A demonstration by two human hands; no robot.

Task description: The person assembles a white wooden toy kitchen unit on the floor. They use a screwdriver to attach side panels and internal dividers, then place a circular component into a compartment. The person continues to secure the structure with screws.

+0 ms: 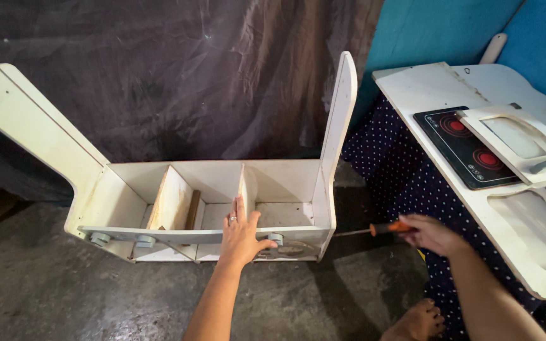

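The white wooden toy-kitchen frame w/ two tall side boards and three open compartments [159, 189] lies on the grey concrete floor [64, 297], in front of a dark plastic sheet [159, 76]. At right, a flat white panel w/ a black printed two-ring hob [424, 88] rests on dotted dark blue cloth [393, 164]. The left hand [241, 237], fingers spread and flat, presses on the frame's front rail near a divider. The right hand [431, 233] is closed around the orange-handled screwdriver [374, 230]; its tip points at the frame's right side, just beside it.
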